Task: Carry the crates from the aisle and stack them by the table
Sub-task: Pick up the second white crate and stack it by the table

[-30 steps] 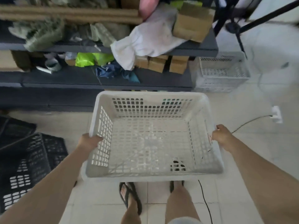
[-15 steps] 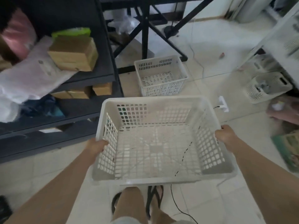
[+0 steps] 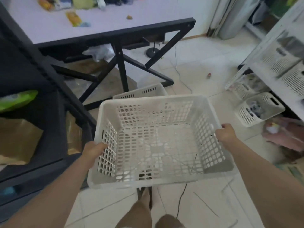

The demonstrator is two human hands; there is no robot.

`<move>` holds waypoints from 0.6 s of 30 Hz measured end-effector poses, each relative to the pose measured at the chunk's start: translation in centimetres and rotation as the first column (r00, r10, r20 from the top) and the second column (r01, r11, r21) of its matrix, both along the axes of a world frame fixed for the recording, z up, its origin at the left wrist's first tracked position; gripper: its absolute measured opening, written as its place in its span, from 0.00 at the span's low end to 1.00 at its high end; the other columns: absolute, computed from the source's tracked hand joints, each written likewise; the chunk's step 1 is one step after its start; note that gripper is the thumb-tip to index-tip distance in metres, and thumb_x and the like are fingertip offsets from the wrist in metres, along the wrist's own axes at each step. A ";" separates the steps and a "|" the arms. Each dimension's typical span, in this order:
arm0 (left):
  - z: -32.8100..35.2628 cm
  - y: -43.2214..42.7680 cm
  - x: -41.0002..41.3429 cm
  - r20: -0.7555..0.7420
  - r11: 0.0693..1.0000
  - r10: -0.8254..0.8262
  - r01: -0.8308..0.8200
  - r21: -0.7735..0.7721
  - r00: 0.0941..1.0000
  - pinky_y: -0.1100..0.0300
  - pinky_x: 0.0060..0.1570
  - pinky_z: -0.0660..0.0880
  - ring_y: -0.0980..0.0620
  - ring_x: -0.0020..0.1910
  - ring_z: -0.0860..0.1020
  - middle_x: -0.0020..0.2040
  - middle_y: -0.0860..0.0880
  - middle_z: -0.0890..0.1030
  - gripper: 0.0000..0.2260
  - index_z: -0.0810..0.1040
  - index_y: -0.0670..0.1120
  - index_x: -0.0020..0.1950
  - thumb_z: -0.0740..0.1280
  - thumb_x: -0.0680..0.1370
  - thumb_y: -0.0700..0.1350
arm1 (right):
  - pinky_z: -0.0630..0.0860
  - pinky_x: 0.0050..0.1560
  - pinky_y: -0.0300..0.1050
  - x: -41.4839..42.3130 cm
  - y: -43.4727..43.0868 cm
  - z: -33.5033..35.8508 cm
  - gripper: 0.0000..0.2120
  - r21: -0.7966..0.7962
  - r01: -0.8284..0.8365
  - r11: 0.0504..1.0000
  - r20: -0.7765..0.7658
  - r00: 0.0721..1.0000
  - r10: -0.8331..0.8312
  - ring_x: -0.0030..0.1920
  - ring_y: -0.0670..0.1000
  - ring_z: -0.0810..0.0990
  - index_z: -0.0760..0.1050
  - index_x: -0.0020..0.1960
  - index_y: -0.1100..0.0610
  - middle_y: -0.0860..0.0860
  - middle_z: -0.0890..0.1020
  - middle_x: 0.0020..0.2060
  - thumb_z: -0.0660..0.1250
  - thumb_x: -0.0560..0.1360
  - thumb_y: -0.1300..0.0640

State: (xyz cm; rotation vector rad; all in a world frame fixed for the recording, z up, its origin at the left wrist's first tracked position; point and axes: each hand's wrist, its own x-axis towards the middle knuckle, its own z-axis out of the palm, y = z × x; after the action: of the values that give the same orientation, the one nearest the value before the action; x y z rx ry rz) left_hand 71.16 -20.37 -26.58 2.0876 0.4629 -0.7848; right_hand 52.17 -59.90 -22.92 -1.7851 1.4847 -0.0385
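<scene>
I hold an empty white perforated crate (image 3: 158, 145) in front of me, above the floor. My left hand (image 3: 93, 149) grips its left rim and my right hand (image 3: 226, 134) grips its right rim. Just beyond the held crate a second white crate (image 3: 141, 92) stands on the floor beside the table's black legs; only its far wall shows. The white-topped table (image 3: 102, 22) with a black frame fills the upper left.
A dark shelf unit (image 3: 41, 99) with a green bag and cardboard boxes stands close on my left. White shelving (image 3: 279, 51) with baskets is on the right, and a white basket (image 3: 258, 111) sits on the floor beneath it. A cable runs across the tiled floor.
The view has swung right and forward with the crate still in both hands. The table has come into view and the floor crate is now mostly hidden behind the held crate.
</scene>
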 end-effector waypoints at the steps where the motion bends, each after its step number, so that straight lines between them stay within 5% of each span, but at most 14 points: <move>1: 0.4 -1.2 1.8 0.017 1.000 0.001 -0.001 0.006 1.000 0.61 0.31 0.65 0.50 0.33 0.71 0.34 0.44 0.72 0.06 0.72 0.39 0.43 0.67 0.74 0.39 | 0.72 0.44 0.50 1.9 -1.2 -0.1 0.19 -0.001 0.011 1.000 0.010 1.000 -0.011 0.46 0.59 0.75 0.66 0.65 0.67 0.60 0.74 0.51 0.59 0.75 0.67; 7: 1.9 -7.1 11.9 0.043 0.995 0.096 -0.094 -0.027 0.994 0.60 0.29 0.69 0.48 0.32 0.73 0.35 0.44 0.75 0.07 0.75 0.39 0.52 0.65 0.76 0.39 | 0.70 0.41 0.45 13.5 -8.1 -1.1 0.14 0.038 0.017 0.999 0.057 0.998 -0.019 0.44 0.55 0.74 0.69 0.59 0.61 0.60 0.75 0.48 0.59 0.74 0.69; 11: 1.0 -10.5 18.2 0.052 0.987 0.161 -0.162 0.012 0.986 0.61 0.31 0.73 0.48 0.32 0.73 0.35 0.44 0.75 0.10 0.75 0.36 0.54 0.65 0.76 0.40 | 0.67 0.29 0.41 21.5 -12.7 -2.6 0.12 0.069 -0.027 0.997 0.079 0.997 0.022 0.37 0.55 0.74 0.71 0.53 0.60 0.53 0.73 0.33 0.61 0.72 0.71; 14: -1.0 -12.4 22.0 0.054 0.970 0.235 -0.238 0.059 0.971 0.54 0.42 0.74 0.46 0.35 0.76 0.36 0.43 0.76 0.15 0.76 0.34 0.56 0.66 0.75 0.43 | 0.68 0.32 0.40 27.9 -15.8 -4.6 0.12 0.117 -0.080 0.990 0.085 0.994 0.070 0.34 0.55 0.73 0.70 0.51 0.60 0.54 0.73 0.32 0.60 0.71 0.72; 18: -3.3 -15.1 26.1 0.043 0.947 0.304 -0.307 0.097 0.952 0.55 0.42 0.74 0.46 0.36 0.76 0.38 0.43 0.77 0.15 0.76 0.34 0.57 0.65 0.76 0.44 | 0.69 0.37 0.43 35.6 -19.7 -7.6 0.15 0.172 -0.135 0.976 0.034 0.991 0.131 0.40 0.56 0.74 0.70 0.52 0.59 0.55 0.73 0.33 0.60 0.70 0.74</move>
State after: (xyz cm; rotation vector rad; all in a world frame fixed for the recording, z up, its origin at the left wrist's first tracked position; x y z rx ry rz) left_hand 97.21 -35.51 -29.90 2.0503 0.8047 -0.5584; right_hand 87.80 -79.56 -30.54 -1.7318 1.3084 0.1343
